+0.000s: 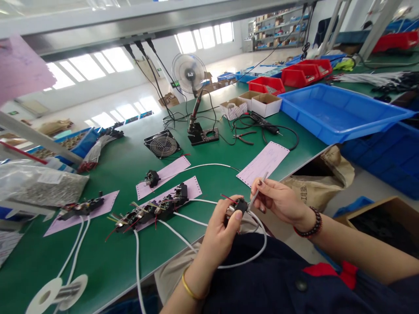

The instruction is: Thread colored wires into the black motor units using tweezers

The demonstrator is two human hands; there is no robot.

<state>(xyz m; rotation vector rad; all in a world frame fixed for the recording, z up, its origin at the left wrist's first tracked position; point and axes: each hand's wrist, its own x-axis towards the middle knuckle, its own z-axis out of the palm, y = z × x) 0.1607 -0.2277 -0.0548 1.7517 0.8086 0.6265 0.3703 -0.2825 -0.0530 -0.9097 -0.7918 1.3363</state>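
Evidently the green surface (122,163) has been laid out in groups; taking the held unit as the centre of the clock, a wired assembly (81,208) lies at nine o'clock on a pink sheet (111,200), and a spool (44,296) sits at eight, near the edge and probably within easy reach. Nearer along nine o'clock, a row of black units (153,211) rests partly on another sheet (195,185), their white cables trailing towards the person, perhaps so that the bare wire ends face away. A single unit (152,178) has its own sheet between nine and ten, which likely keeps it apart from the row. At ten lies a square fan (163,145); at eleven a soldering iron (195,107) stands tip-down in its stand (198,134), handle up and presumably safe to grab. The left hand (222,229) pinches the black unit (241,206) between thumb and fingers above the surface's near edge, seemingly to steady it, while its white cable (263,237) loops below. Pliers (245,138) lie at twelve. The right hand's (278,203) thumb and fingers are closed around a slim grey rod (262,179), angled down to the unit; it may be a tool, though blur leaves that uncertain. A blue tray (327,109) sits between one and two.
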